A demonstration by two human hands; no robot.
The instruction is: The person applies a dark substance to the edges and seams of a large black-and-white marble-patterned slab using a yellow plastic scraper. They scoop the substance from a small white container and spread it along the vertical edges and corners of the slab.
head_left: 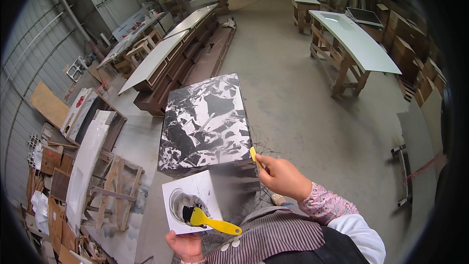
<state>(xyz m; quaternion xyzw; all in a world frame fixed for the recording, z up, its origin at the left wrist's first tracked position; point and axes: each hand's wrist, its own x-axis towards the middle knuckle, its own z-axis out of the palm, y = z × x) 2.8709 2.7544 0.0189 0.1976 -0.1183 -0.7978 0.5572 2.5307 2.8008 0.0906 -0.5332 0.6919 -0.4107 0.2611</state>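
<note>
Altogether two yellow scrapers [213, 221], one white board [190, 200].

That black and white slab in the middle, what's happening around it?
A person stands over the marbled slab in a workshop. Their right hand holds a small yellow scraper at its near corner. Their left hand holds a white board smeared with dark paste, a yellow spatula resting on it.

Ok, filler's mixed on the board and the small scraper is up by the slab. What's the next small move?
Probably bring the right hand with its small yellow scraper down to the dark paste on the white board: the blade looks clean, and the yellow spatula lies there.
</note>
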